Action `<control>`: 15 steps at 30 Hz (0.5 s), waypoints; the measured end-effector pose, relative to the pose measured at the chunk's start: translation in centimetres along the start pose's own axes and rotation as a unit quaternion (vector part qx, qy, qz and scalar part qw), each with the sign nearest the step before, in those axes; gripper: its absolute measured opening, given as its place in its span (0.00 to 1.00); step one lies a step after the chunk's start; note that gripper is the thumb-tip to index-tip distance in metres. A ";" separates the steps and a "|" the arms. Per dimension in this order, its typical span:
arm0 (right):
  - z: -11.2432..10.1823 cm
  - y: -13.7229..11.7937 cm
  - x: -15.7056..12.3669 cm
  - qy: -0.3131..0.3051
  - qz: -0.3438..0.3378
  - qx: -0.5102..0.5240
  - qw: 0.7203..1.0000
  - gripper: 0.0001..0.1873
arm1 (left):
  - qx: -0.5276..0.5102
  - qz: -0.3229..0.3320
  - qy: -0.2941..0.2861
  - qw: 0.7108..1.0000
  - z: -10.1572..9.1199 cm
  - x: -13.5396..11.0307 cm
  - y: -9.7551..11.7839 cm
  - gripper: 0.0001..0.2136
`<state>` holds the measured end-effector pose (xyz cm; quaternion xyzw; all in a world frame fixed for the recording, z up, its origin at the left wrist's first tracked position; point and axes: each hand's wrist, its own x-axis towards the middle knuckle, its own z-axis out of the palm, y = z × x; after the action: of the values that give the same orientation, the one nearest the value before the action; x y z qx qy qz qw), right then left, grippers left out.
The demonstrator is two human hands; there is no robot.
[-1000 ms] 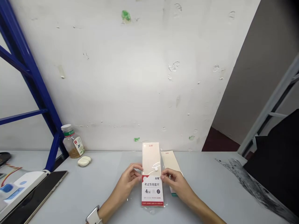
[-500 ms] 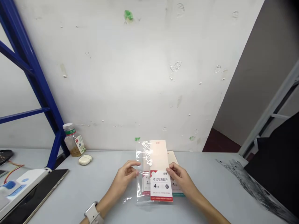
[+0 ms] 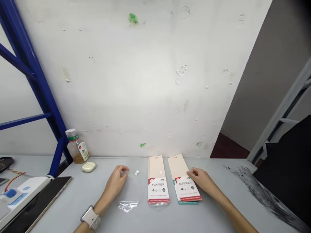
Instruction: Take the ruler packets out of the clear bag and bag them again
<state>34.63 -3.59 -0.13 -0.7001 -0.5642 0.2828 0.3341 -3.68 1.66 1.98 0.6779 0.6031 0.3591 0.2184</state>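
My left hand (image 3: 118, 179) hovers over or rests on a clear plastic bag (image 3: 128, 204) lying flat on the table. Its fingers are loosely curled, with thumb and index apart. Two small white snap buttons (image 3: 136, 172) show to the right of the fingertips. My right hand (image 3: 198, 177) pinches the right edge of a cream card (image 3: 187, 191) with a red bottom band and Chinese print for a ruler set. Beneath it lies a similar card with a green band (image 3: 188, 203). Between my hands, another red-banded card (image 3: 158, 189) lies in a clear sleeve with a white snap.
A jar (image 3: 77, 147) with a white lid stands at the back left, beside a cream oval case (image 3: 88, 167). A tablet (image 3: 46, 200) and a white power strip (image 3: 24, 191) lie at the left. Blue shelving (image 3: 46, 84) rises behind them. A dark cloth (image 3: 289, 168) is at the right.
My right hand has moved right with the red-banded card, laying it over the green-banded one. My left hand has moved left with the clear bag, uncovering the sleeved card between them.
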 end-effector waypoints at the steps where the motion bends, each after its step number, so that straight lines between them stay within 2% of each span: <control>1: 0.1 0.1 0.0 0.004 0.000 -0.024 1.000 0.19 | 0.020 0.003 0.002 1.000 0.0 -0.1 -0.1 0.10; 6: 0.4 0.0 -0.4 0.017 -0.011 -0.116 0.993 0.16 | 0.082 0.049 -0.005 0.995 0.8 -0.7 -0.1 0.11; 10: 0.5 -0.4 -0.7 0.034 -0.037 -0.154 0.987 0.16 | 0.153 0.116 -0.074 0.979 1.6 -1.4 0.0 0.19; 13: 0.8 -0.9 -0.9 0.028 -0.070 -0.191 0.979 0.26 | 0.201 0.154 -0.135 0.958 1.6 -2.0 0.2 0.26; 15: 1.1 -1.4 -1.2 -0.020 -0.088 -0.222 0.971 0.34 | 0.225 0.179 -0.167 0.943 1.4 -2.3 0.3 0.29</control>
<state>32.75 -4.46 0.31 -0.6983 -0.6791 0.1337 0.1824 -2.42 -0.42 0.76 0.8563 0.4919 0.1289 0.0902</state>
